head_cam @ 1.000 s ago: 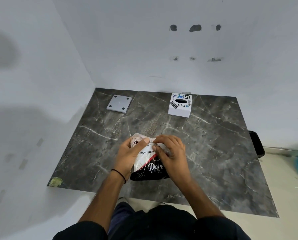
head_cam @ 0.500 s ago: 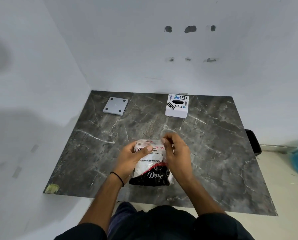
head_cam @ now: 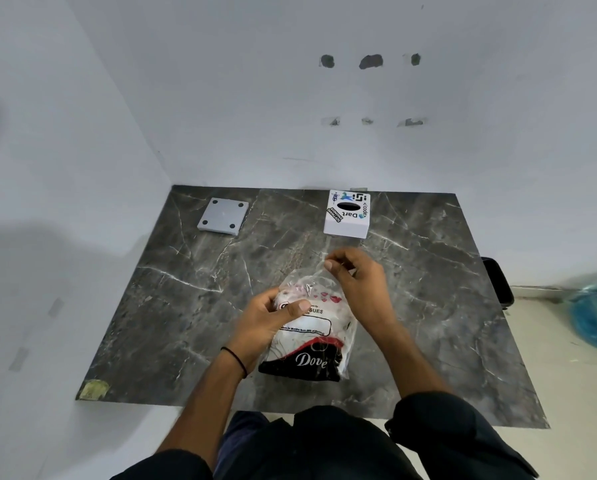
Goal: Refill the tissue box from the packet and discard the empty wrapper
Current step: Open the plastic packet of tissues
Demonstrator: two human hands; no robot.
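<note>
- Left hand point(head_cam: 267, 318): bare, thin black band point(head_cam: 236, 358) round the wrist.
- Right hand point(head_cam: 357, 277): bare, no band or ring visible.
- Black sleeves point(head_cam: 456, 434) pushed up, forearms uncovered.
- Dark trousers point(head_cam: 245, 434).

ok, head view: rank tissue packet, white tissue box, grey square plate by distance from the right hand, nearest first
1. tissue packet: the right hand pinches its clear wrapper at the top.
2. white tissue box: just beyond the hand, at the table's far edge.
3. grey square plate: far-left corner, well across the table.
</note>
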